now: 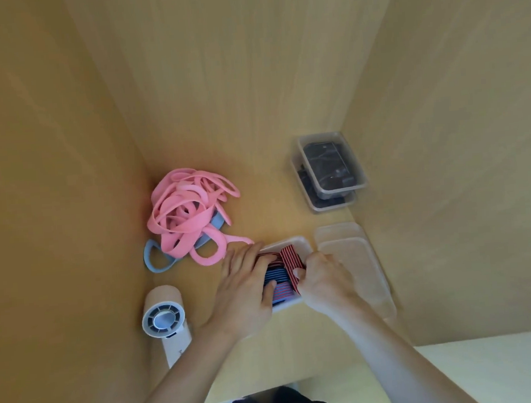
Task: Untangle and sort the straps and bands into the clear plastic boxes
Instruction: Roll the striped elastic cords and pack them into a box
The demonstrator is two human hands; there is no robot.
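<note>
The right hand (pixel 324 279) is curled, pinching a red-and-black striped strap (pixel 291 259) between thumb and fingers at the right side of an open clear box (pixel 302 241). The left hand (pixel 245 282) lies with fingers fairly straight across the box's left side, pressing down on the strap's other end, with the thumb against the blue striped bands (pixel 278 281) already packed inside. This box sits towards the near edge of the desk (pixel 258 202), right of centre.

Just beside it, along the right edge, two lids (pixel 354 258) lie overlapped. In the far right corner are two stacked boxes (pixel 328 171), both holding dark straps, so that batch looks sorted. The striped lot seems nearly in, with this strap being folded down.

What is left is the bigger job: a pink tangle (pixel 188 207) still knotted by the left edge, with a blue band (pixel 156 257) caught under it. I see no spare empty box for those. A small handheld fan (pixel 165 317) lies at the near left.
</note>
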